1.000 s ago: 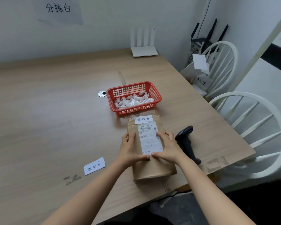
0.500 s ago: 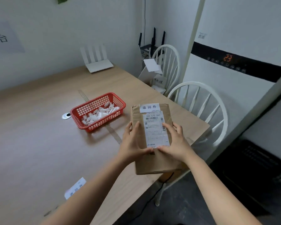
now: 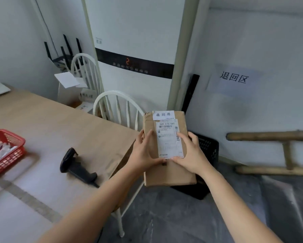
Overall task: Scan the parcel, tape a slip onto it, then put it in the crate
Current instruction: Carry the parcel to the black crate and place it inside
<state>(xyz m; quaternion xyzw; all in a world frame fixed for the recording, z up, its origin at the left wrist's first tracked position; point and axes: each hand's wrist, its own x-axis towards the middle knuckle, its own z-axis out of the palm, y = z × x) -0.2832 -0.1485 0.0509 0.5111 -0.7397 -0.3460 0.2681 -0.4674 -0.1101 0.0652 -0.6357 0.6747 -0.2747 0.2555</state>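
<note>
Since one second ago the parcel (image 3: 166, 149) has left the tabletop (image 3: 63, 123) and is carried past its right edge, above the black crate (image 3: 207, 148) on the floor. Head view: left hand (image 3: 144, 151) and right hand (image 3: 191, 153) each grip a side of the parcel, thumbs on its face. A white slip (image 3: 163, 115) sits at its top edge. The scanner (image 3: 77, 166) lies near the tabletop's right edge.

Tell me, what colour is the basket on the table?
Red, seen in the head view.
</note>
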